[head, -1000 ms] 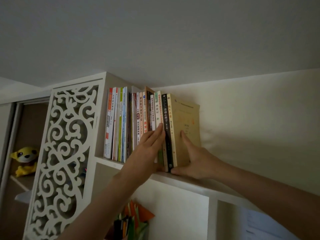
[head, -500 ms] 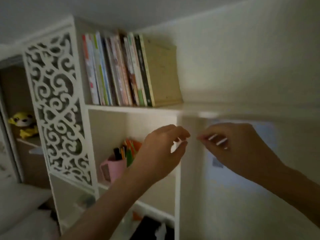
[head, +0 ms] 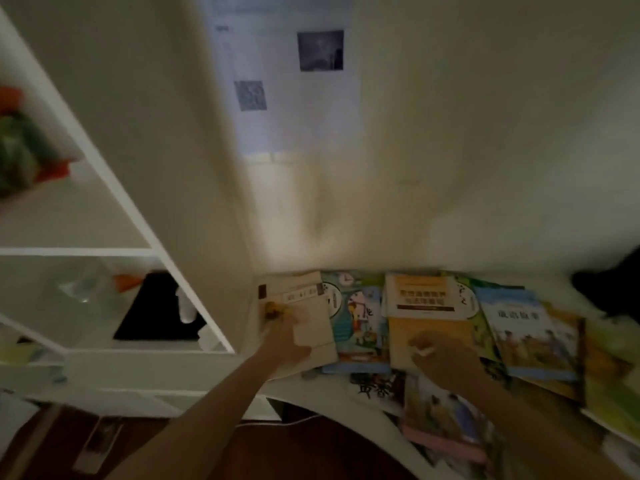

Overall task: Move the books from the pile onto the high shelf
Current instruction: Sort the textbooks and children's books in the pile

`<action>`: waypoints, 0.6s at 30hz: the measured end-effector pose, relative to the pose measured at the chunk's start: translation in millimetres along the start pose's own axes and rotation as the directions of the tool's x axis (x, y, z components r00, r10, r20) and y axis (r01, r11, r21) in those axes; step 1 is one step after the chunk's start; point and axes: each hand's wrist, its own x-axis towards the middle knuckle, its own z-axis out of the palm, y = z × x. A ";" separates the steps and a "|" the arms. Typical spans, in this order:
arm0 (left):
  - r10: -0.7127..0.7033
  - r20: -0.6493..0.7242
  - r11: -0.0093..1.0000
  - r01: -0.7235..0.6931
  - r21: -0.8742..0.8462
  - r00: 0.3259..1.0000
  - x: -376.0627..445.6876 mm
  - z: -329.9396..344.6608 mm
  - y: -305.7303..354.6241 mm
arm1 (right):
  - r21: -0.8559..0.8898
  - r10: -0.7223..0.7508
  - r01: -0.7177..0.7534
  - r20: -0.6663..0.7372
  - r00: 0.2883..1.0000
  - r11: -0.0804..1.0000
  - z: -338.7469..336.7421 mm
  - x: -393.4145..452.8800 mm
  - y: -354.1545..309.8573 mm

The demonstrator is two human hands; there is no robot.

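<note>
The pile of books lies spread over a white desk (head: 304, 388) below me. A beige book (head: 304, 297) is at the left end, against the bookcase side. My left hand (head: 285, 339) reaches onto its left part; blur hides whether the fingers grip it. A yellow-and-orange book (head: 420, 301) lies in the middle, and my right hand (head: 441, 358) is over its lower half with fingers loosely curled, holding nothing. Illustrated blue books (head: 356, 320) (head: 526, 327) lie between and to the right. The high shelf is out of view.
A white bookcase (head: 194, 168) stands at the left, with a black item (head: 156, 306) and a clear container (head: 79, 289) in its low compartments. Printed papers (head: 287, 81) hang on the wall. A dark object (head: 609, 289) sits at the desk's far right.
My view has swung down from the high shelf to the desk. Both hands have come off the shelved books and dropped to the pile.
</note>
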 end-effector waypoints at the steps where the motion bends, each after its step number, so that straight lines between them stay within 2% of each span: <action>1: -0.032 -0.005 0.999 0.032 0.003 0.999 11.8 4.3 -4.8 | -0.012 0.013 -0.013 -0.018 1.000 1.000 7.7 4.0 4.8; 5: -0.211 -0.028 0.978 0.211 -0.002 0.977 57.2 10.7 -24.7 | 0.084 0.126 -0.113 -0.171 0.977 0.990 29.3 23.3 24.5; 8: -0.355 -0.030 0.935 0.355 0.007 0.934 86.1 21.3 -44.1 | 0.025 0.181 -0.179 -0.108 0.978 0.984 39.9 32.0 50.1; 10: -0.416 -0.061 0.909 0.417 -0.001 0.907 94.2 28.7 -48.5 | 0.044 0.227 -0.223 -0.142 0.963 0.974 43.1 31.8 62.5; 12: -0.450 -0.095 0.892 0.451 -0.008 0.888 93.1 30.2 -44.2 | 0.093 0.284 -0.271 -0.187 0.940 0.958 43.7 29.2 70.8; 16: -0.462 -0.076 0.887 0.461 -0.035 0.883 106.2 15.5 -43.4 | 0.148 0.331 -0.314 -0.110 0.937 0.938 34.4 31.2 73.8; 18: -0.357 -0.007 0.911 0.347 -0.221 0.934 114.9 -7.9 -41.6 | 0.218 0.359 -0.337 -0.071 0.931 0.916 31.6 35.4 77.5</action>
